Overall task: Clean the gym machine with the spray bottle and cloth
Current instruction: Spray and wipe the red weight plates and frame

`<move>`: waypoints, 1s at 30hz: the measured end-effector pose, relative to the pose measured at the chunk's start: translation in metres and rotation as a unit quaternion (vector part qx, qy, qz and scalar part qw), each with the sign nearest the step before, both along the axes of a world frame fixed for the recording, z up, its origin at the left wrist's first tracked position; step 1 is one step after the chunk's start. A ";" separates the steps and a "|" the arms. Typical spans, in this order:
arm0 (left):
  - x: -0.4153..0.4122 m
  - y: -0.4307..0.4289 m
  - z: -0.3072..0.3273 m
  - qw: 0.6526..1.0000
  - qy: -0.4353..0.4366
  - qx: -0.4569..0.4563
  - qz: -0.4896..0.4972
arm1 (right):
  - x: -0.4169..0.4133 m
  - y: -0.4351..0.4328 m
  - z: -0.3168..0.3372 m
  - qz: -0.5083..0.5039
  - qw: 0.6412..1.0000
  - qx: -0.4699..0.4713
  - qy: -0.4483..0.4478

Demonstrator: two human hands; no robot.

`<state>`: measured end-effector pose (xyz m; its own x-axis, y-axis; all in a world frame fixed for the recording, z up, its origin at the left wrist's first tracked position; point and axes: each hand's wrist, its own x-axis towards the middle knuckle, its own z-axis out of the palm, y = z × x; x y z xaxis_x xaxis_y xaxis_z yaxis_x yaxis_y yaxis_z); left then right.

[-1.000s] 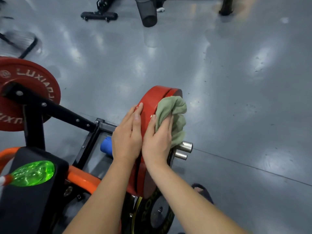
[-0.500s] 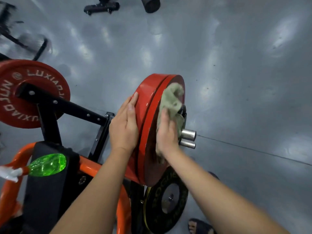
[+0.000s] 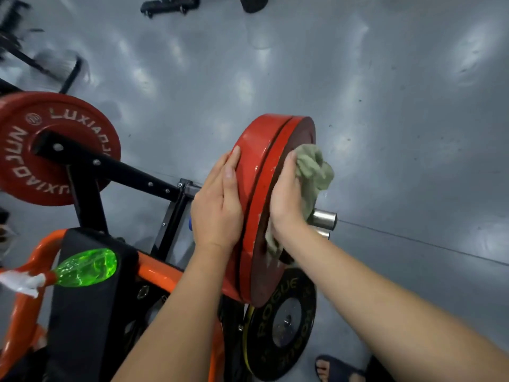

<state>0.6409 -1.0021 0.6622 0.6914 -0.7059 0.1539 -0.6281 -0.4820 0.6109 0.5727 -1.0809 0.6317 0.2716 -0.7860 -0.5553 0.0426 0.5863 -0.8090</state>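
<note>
Left hand [image 3: 217, 205]: spread flat, fingers straight and together, palm on the rim of the red plates [image 3: 259, 150], on their 9 o'clock side.
Right hand [image 3: 286, 199]: fingers curled round the cloth [image 3: 314, 166], pressing it onto the outer plate's face.
Cloth: green, bunched; one end sticks out at 1 o'clock of the right hand, the other hangs below the wrist.
Red plates: two, on edge, side by side, centre of view.
Pegs [image 3: 323, 219]: two chrome ends, at 4 o'clock of the cloth.
Spray bottle [image 3: 85, 267]: green, white trigger head; lies on its side on the black pad [image 3: 91, 312], at 8 o'clock of view, head toward 9 o'clock.
Frame [image 3: 154, 271]: orange tube, beside the pad.
Black plate [image 3: 281, 323]: marked ROGUE, at 6 o'clock of the red plates.
Left plate [image 3: 41, 150]: red, marked LUXIAOJUN, at 9 o'clock of view.
Floor [image 3: 385, 106]: grey, glossy.
</note>
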 end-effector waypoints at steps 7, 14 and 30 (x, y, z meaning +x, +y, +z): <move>-0.002 0.001 -0.001 1.000 0.012 -0.015 0.002 | 0.034 -0.123 -0.008 -0.007 0.998 0.053 0.031; 0.000 0.000 -0.001 1.000 0.011 0.005 0.007 | 0.057 -0.106 -0.025 -0.021 0.988 0.006 0.155; 0.005 0.004 0.000 0.998 0.040 -0.027 -0.027 | 0.005 0.029 0.014 0.005 0.962 -0.251 0.110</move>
<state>0.6458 -0.9984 0.6621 0.6641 -0.7345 0.1394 -0.6009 -0.4134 0.6841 0.5781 -1.0524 0.6457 0.2005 -0.9678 -0.1520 -0.1657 0.1194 -0.9789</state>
